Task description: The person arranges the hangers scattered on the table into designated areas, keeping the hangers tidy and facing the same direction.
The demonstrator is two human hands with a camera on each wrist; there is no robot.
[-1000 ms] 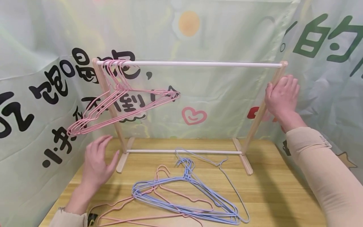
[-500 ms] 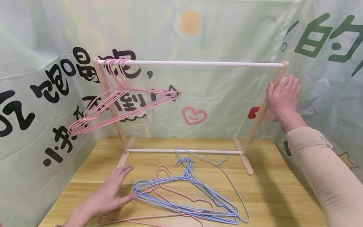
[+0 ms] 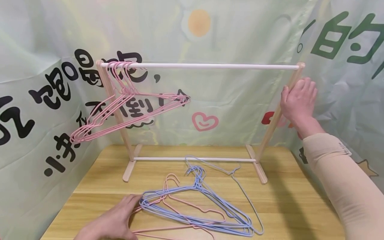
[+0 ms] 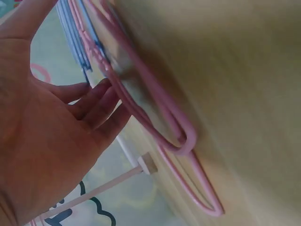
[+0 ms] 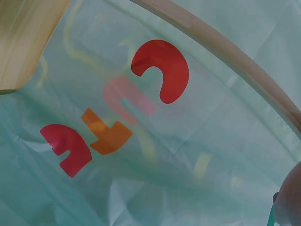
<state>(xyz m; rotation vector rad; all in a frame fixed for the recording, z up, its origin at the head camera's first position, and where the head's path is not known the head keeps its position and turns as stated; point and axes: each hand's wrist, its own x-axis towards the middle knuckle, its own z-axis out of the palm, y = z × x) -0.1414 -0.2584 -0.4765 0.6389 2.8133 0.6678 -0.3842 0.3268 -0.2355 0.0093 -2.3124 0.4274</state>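
My left hand (image 3: 112, 216) is low over the table at the left end of the hanger pile, thumb and fingers spread apart. In the left wrist view its fingertips touch the arm of a pink hanger (image 4: 190, 139). Several blue wire hangers (image 3: 197, 182) lie partly over the pink ones. My right hand (image 3: 300, 100) grips the right post (image 3: 272, 130) of a small clothes rack, thumb along the post's inner side. Several pink hangers (image 3: 129, 90) hang together at the left end of the rack's white top rod (image 3: 210, 66).
A single blue hanger (image 3: 242, 190) lies at the pile's right, its hook by the rack's lower rod (image 3: 168, 159). Wooden feet (image 3: 260, 171) carry the rack on the wooden table (image 3: 306, 186). Printed cloth (image 3: 168, 36) hangs close behind and at both sides.
My left hand has come down from beside the hanging pink hangers to the left end of the pile on the table. My right hand stays on the post.
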